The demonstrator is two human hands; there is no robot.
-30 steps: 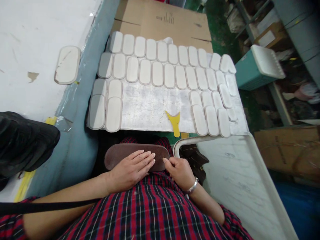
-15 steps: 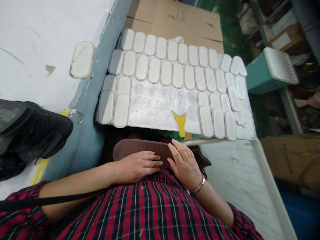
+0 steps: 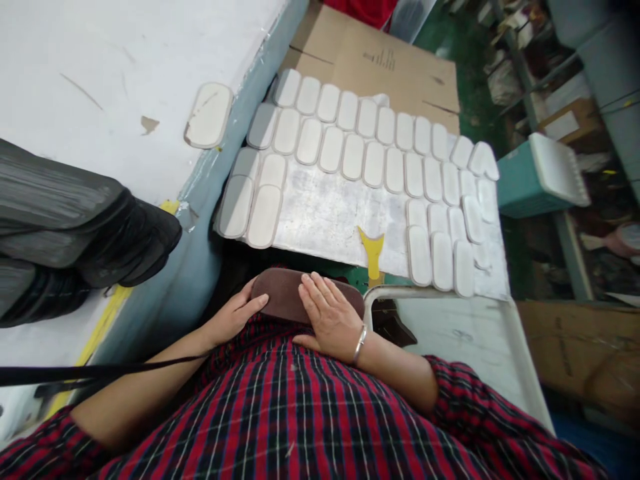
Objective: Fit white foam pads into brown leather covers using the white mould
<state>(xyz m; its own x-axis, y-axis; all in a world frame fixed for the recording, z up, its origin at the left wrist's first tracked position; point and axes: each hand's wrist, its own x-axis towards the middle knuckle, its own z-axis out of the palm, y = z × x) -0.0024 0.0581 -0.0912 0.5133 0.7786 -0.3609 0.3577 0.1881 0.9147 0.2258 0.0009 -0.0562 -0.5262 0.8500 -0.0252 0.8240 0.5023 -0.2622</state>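
Observation:
A brown oval sole-shaped piece [image 3: 283, 297] lies across my lap, just below the board's near edge. My right hand [image 3: 327, 317] rests flat on its middle with the fingers stretched out; a silver bangle sits on that wrist. My left hand [image 3: 233, 317] cups the piece's left end, thumb along its edge. Beyond them a whitish board [image 3: 325, 217] carries rows of white oval pads [image 3: 353, 157], with a yellow scraper [image 3: 373, 253] lying at its near edge.
A stack of black soles [image 3: 75, 233] sits on the white table [image 3: 100, 73] at left, where a single white pad [image 3: 207, 115] lies. A cardboard box [image 3: 380, 63] lies behind the board. A white tray [image 3: 460, 333] is at my right, a teal bin [image 3: 525, 177] beyond.
My right hand has moved left, from the piece's right end onto its middle. My left hand has slid from the top to the left end. The camera has turned left.

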